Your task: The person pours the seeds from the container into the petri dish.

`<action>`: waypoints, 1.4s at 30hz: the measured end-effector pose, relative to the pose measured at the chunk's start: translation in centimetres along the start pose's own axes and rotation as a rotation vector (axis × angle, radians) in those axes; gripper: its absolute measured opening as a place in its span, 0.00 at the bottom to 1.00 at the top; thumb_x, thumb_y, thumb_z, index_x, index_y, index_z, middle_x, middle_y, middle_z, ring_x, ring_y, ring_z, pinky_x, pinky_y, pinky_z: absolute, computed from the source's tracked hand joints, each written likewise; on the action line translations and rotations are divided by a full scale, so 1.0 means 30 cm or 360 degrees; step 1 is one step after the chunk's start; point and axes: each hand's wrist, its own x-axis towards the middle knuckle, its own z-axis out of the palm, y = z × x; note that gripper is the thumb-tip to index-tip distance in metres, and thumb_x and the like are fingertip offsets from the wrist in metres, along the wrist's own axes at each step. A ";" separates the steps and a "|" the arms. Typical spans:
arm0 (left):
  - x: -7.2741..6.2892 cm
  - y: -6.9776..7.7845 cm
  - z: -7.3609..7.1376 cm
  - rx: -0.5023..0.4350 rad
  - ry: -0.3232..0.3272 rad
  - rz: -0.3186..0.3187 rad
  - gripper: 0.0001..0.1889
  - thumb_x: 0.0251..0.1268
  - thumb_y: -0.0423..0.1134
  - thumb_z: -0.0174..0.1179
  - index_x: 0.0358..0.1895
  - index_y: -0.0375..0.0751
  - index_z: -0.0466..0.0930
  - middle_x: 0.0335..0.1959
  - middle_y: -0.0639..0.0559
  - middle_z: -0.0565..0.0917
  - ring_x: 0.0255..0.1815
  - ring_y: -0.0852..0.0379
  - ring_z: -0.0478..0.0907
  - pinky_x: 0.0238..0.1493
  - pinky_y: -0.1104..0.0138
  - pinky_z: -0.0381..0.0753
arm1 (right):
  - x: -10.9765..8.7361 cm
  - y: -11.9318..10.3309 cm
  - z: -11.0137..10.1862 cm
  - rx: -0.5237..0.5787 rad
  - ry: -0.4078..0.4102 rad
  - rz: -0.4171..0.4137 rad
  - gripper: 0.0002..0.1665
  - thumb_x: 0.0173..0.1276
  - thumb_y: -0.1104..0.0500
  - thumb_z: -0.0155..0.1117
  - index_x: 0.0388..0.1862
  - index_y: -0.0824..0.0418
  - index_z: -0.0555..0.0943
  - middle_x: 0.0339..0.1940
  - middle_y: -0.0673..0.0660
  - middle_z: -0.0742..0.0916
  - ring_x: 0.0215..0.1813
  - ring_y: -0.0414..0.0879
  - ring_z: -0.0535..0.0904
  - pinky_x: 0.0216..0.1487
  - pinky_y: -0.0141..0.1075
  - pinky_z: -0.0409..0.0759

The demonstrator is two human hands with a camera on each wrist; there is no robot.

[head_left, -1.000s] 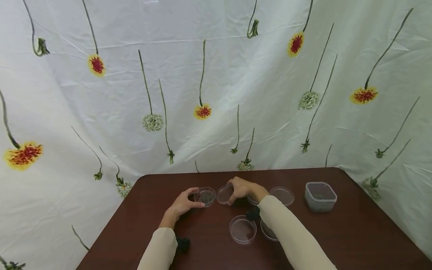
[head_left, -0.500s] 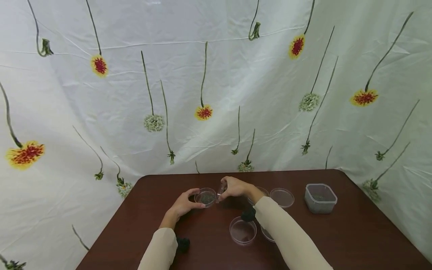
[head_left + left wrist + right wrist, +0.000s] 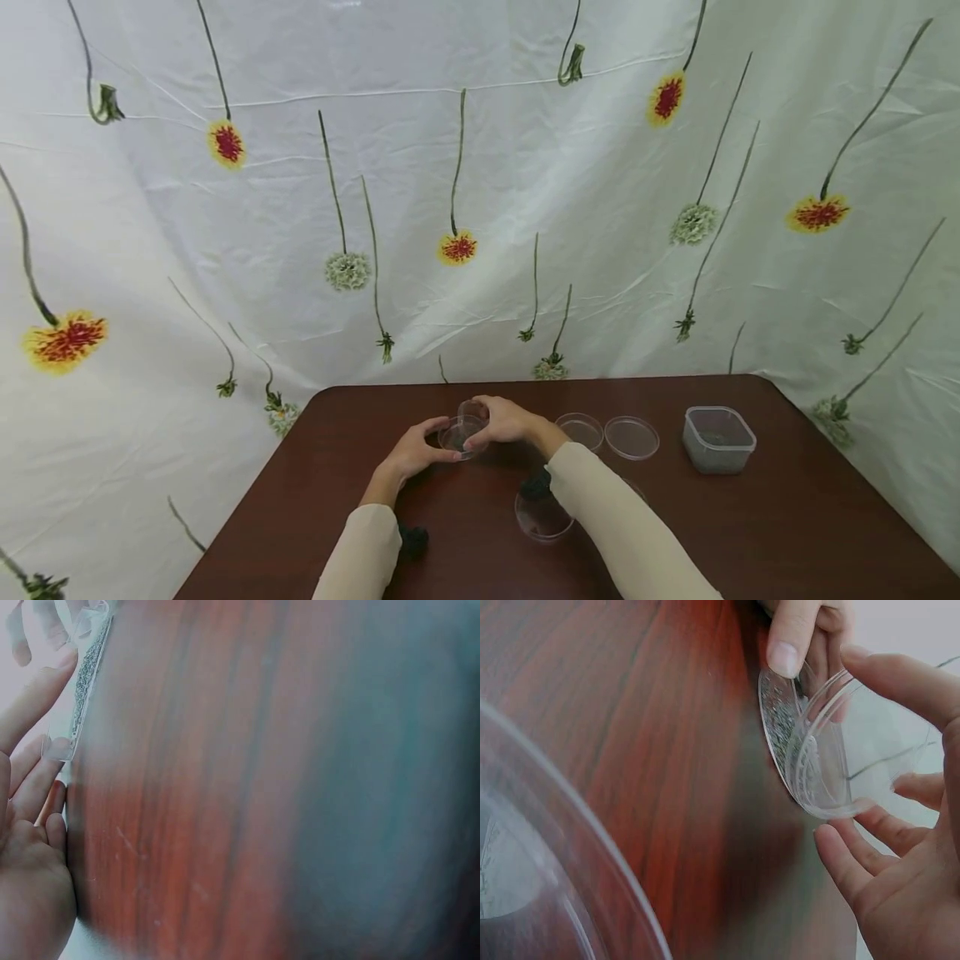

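Observation:
A shallow clear petri dish (image 3: 86,686) holding small dark grains sits at the back left of the table. My left hand (image 3: 414,452) grips it at the side, thumb and fingers around its rim. My right hand (image 3: 508,422) pinches a second clear round piece (image 3: 832,769), a petri dish or lid, by its edge. That piece is steeply tilted over the grain-filled dish, its lower edge right at the dish's rim. In the right wrist view, grains (image 3: 778,724) show across the dish's bottom beside the left thumb.
Two clear petri dishes (image 3: 632,438) stand right of my right hand. Nearer the front is another dish (image 3: 542,525), partly behind my right wrist; one more is mostly hidden by the sleeve. A square plastic tub (image 3: 718,442) with greyish contents stands far right on the brown table (image 3: 300,517).
My right hand has lifted the clear round piece off the table, tilted it upright and moved it left over the grain-filled dish. My left hand has kept its grip in place.

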 end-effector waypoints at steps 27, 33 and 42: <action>0.001 0.005 0.000 0.0075 0.0021 -0.0053 0.45 0.53 0.33 0.81 0.76 0.35 0.69 0.72 0.36 0.73 0.75 0.35 0.63 0.72 0.38 0.59 | 0.019 0.007 0.039 -0.0120 -0.0066 -0.0023 0.57 0.54 0.56 0.86 0.75 0.75 0.66 0.67 0.65 0.79 0.63 0.55 0.77 0.63 0.45 0.76; 0.000 0.004 0.003 0.0084 0.0027 -0.0051 0.46 0.52 0.33 0.81 0.76 0.35 0.68 0.72 0.36 0.72 0.75 0.34 0.62 0.72 0.37 0.59 | 0.023 0.014 0.047 -0.0148 -0.0044 0.0000 0.55 0.56 0.56 0.85 0.76 0.74 0.67 0.68 0.65 0.77 0.66 0.55 0.75 0.65 0.46 0.74; 0.009 0.001 0.000 0.0090 0.0033 -0.0052 0.46 0.52 0.34 0.82 0.76 0.35 0.68 0.73 0.35 0.71 0.75 0.34 0.63 0.71 0.38 0.61 | 0.018 0.006 0.042 -0.0143 -0.0033 -0.0008 0.53 0.60 0.52 0.82 0.76 0.74 0.66 0.70 0.66 0.76 0.66 0.56 0.75 0.64 0.47 0.75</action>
